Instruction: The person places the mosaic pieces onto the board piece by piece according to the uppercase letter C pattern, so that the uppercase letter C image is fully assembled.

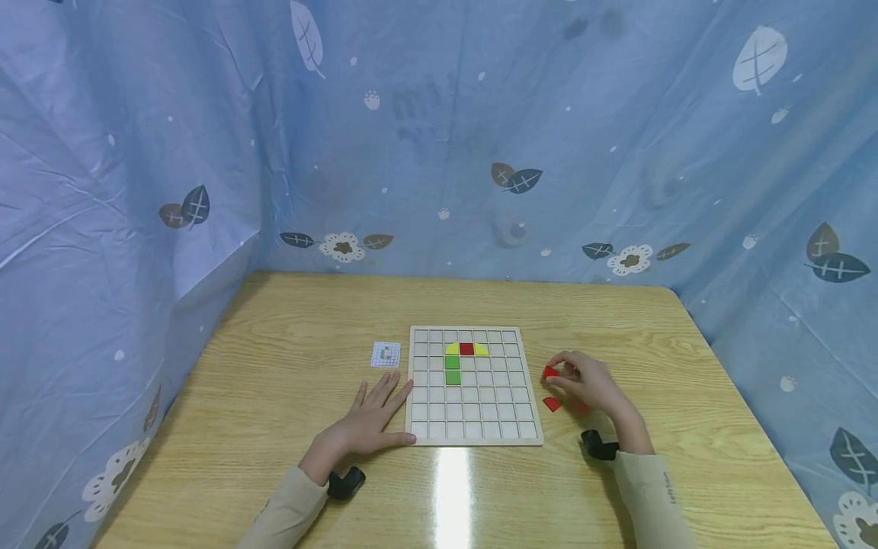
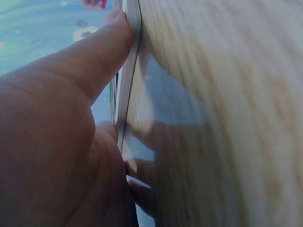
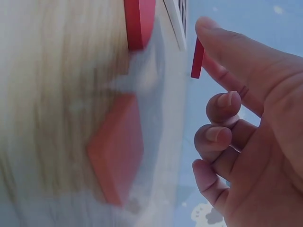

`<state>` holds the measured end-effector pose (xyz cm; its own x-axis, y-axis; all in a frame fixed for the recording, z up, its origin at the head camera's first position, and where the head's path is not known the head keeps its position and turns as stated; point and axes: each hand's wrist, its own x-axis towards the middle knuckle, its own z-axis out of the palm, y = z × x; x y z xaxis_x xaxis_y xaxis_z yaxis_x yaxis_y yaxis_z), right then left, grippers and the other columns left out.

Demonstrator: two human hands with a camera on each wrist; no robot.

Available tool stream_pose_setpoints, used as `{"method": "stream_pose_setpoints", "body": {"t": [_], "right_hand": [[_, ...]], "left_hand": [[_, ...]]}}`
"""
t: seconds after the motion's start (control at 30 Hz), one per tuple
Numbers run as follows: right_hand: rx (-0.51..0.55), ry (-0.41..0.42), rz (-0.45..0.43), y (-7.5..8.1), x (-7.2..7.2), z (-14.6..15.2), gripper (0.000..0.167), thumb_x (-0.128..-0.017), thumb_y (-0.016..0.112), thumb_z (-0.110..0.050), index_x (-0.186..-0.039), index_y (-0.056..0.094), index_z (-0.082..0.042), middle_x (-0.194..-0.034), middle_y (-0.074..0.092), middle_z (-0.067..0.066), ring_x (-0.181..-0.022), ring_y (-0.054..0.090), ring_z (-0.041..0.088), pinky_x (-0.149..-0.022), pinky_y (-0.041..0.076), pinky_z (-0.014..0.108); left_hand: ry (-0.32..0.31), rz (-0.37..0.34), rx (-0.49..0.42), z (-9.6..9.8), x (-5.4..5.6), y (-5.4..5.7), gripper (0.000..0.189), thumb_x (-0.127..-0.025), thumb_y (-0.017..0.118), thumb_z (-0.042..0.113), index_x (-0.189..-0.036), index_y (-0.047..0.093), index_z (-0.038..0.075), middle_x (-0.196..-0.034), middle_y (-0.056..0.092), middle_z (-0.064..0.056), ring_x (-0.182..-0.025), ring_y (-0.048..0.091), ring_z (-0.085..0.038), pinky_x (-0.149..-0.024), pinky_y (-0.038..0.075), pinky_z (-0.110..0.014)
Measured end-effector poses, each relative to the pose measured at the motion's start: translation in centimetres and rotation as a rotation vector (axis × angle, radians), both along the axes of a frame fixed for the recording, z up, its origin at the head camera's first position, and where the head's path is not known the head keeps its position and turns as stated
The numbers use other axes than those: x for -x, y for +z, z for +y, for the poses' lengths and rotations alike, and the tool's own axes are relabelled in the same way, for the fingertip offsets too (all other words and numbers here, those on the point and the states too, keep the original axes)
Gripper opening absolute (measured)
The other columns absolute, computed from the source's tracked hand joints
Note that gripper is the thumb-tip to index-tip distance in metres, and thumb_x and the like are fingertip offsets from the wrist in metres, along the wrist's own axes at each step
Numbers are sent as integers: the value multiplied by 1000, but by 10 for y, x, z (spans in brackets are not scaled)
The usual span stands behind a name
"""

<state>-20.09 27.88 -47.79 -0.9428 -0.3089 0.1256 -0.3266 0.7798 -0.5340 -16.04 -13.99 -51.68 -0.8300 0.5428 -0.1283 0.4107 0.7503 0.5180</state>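
A wooden grid board (image 1: 473,441) lies in the middle of the table. In its upper rows sit two yellow rounded tiles (image 1: 482,350), a red square tile (image 1: 466,349) between them, and two green square tiles (image 1: 453,377) below the left yellow one. My left hand (image 1: 366,429) rests flat with spread fingers, thumb and forefinger touching the board's left edge. Right of the board, my right hand (image 1: 591,386) pinches a small red tile (image 3: 197,61) between thumb and forefinger, off the table. Beneath it lie a red quarter-round tile (image 1: 552,403) and an orange-red tile (image 3: 118,149).
A small printed card (image 1: 386,354) with a grid pattern lies left of the board, just beyond my left fingertips. Blue patterned curtains (image 1: 439,152) hang behind and along both sides of the wooden table (image 1: 329,320). Black straps (image 1: 346,483) circle both wrists.
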Motion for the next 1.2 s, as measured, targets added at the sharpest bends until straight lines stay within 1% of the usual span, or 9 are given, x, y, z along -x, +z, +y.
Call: {"method": "stream_pose_setpoints", "body": {"t": [0.17,0.3,0.47,0.67,0.8,0.9,1.1,1.2], "right_hand": [[-3,23,4,-1,-1,-11,23,-82,71,-26,-99,65,-13,-67,42,-4,-56,33,7,-52,28,23],[4,34,-1,-1,-2,-19,23,-82,71,-26,-99,65,-13,-68,43,-4,-57,33,7,-53,28,22],[16,35,-6,-2,-2,-28,22,-79,74,-26,-97,66,-15,-68,44,-3,-58,34,8,-52,29,22],[-16,29,-21,-1,-1,-43,22,-79,74,-28,-96,66,-17,-70,47,-2,-60,37,10,-53,31,23],[-18,28,-13,-1,0,-54,22,-78,74,-27,-96,67,-17,-70,48,-2,-59,38,9,-53,32,23],[-11,29,-16,-1,1,-62,21,-79,74,-28,-95,67,-17,-68,47,-4,-58,39,9,-52,32,22],[18,22,-54,-1,1,-78,21,-77,75,-27,-94,67,-17,-66,46,-4,-60,40,10,-53,32,21],[15,20,-56,-2,1,-85,22,-77,76,-28,-94,66,-18,-66,46,-4,-59,38,10,-53,30,21]], "left_hand": [[-4,8,-3,0,-1,1,91,-81,49,67,-150,11,22,-157,-1,-7,-143,-5,-25,-111,-8,-54],[-8,-1,-16,1,-1,2,90,-82,51,65,-150,11,21,-157,0,-10,-143,-4,-27,-111,-9,-55],[-8,0,5,1,-2,2,91,-82,51,65,-150,10,21,-157,0,-9,-143,-5,-25,-111,-9,-53],[-10,9,-31,0,-1,0,90,-82,52,64,-150,13,19,-156,2,-11,-143,-3,-28,-110,-8,-56],[-3,20,-14,1,-1,-1,90,-82,51,64,-150,13,19,-157,2,-10,-143,-2,-28,-111,-6,-55],[-9,14,-9,1,-2,2,89,-83,52,62,-150,14,17,-156,2,-12,-143,-2,-30,-110,-6,-57],[-24,-22,-56,2,-6,16,87,-85,56,55,-149,17,11,-155,5,-19,-142,-1,-36,-109,-7,-60],[-28,-19,-62,2,-6,19,87,-85,56,55,-149,17,11,-154,5,-20,-142,-1,-37,-109,-7,-60]]}}
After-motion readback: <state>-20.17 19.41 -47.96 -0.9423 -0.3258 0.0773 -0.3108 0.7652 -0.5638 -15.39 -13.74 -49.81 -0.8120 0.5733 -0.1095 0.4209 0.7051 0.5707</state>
